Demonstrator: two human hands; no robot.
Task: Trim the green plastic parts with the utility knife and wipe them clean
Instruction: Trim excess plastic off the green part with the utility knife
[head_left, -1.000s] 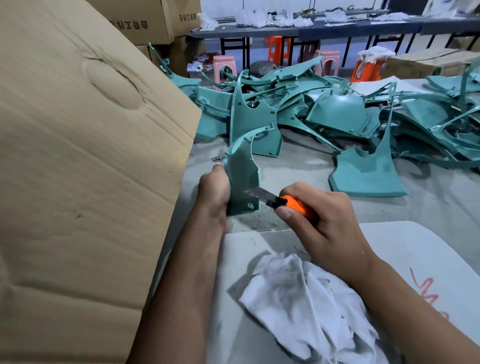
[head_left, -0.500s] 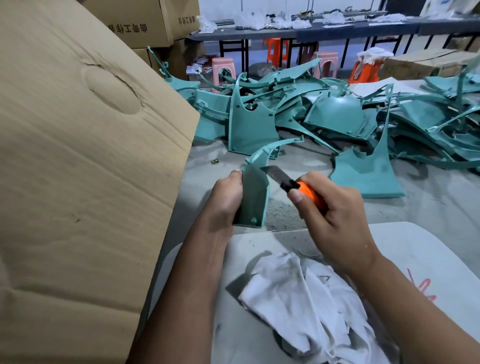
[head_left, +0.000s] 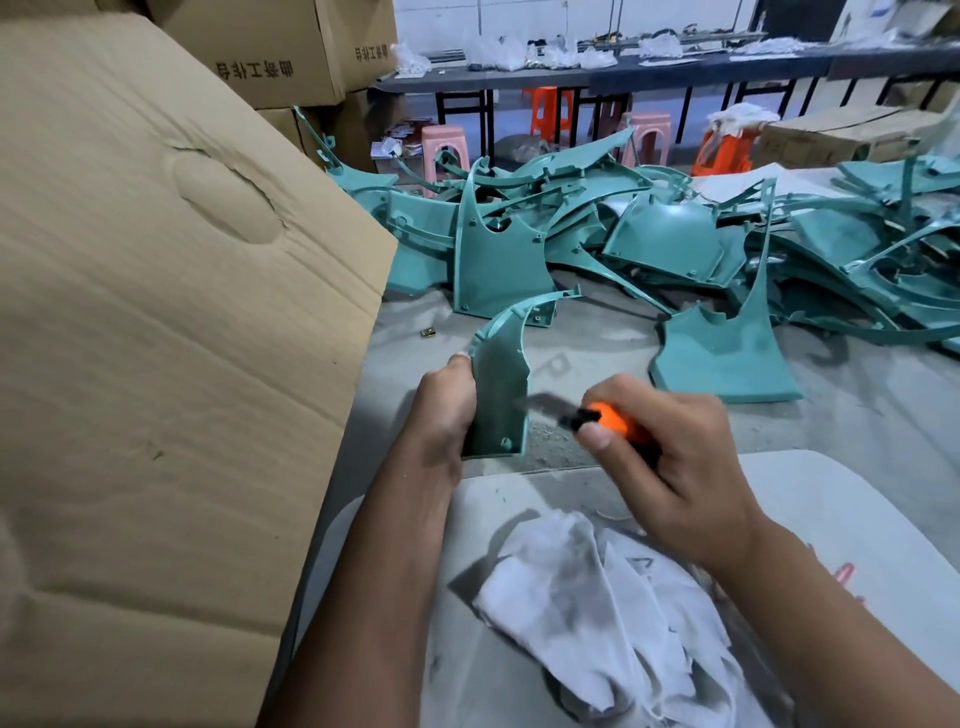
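green part (head_left: 500, 395) is being gripped upright by left hand (head_left: 441, 410) above tabletop (head_left: 857, 415) | utility knife (head_left: 587, 413) is being clenched in right hand (head_left: 670, 457), blade touching part's right edge | rag (head_left: 597, 608) is lying below hands

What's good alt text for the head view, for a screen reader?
The left hand holds a green plastic part upright while the right hand puts an orange utility knife blade to its edge. A dirty white rag lies nearer; more green parts are heaped behind.
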